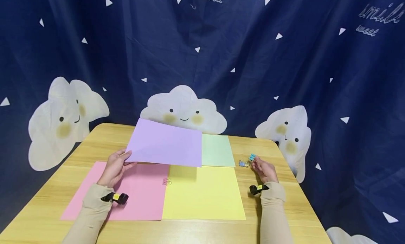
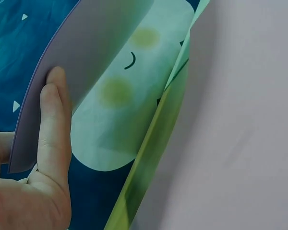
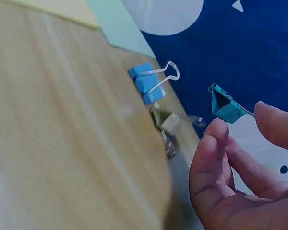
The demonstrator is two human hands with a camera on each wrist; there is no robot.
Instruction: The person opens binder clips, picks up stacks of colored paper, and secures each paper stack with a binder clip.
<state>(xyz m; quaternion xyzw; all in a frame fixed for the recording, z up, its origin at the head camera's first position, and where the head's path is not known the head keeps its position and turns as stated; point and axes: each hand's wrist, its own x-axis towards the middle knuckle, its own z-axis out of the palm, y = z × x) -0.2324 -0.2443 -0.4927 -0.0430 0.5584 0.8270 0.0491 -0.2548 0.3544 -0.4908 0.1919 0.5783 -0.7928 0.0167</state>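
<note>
My left hand (image 1: 114, 168) holds a purple paper sheet or thin stack (image 1: 166, 142) by its left edge, thumb on top and fingers beneath. The purple paper is raised and tilted over the far parts of the pink paper (image 1: 136, 198) and yellow paper (image 1: 205, 196). At the table's right side, my right hand (image 1: 265, 169) pinches a teal binder clip (image 3: 225, 106) by its handles between thumb and fingers. On the tabletop beside that hand lie a blue binder clip (image 3: 146, 82) and a pale yellow binder clip (image 3: 165, 120).
Mint green paper (image 1: 217, 150) lies at the back, partly hidden by the purple paper. A pink binder clip (image 1: 166, 181) lies where the pink and yellow papers meet. Behind the wooden table (image 1: 218, 233) hangs a dark blue curtain (image 1: 202, 61) with cloud prints.
</note>
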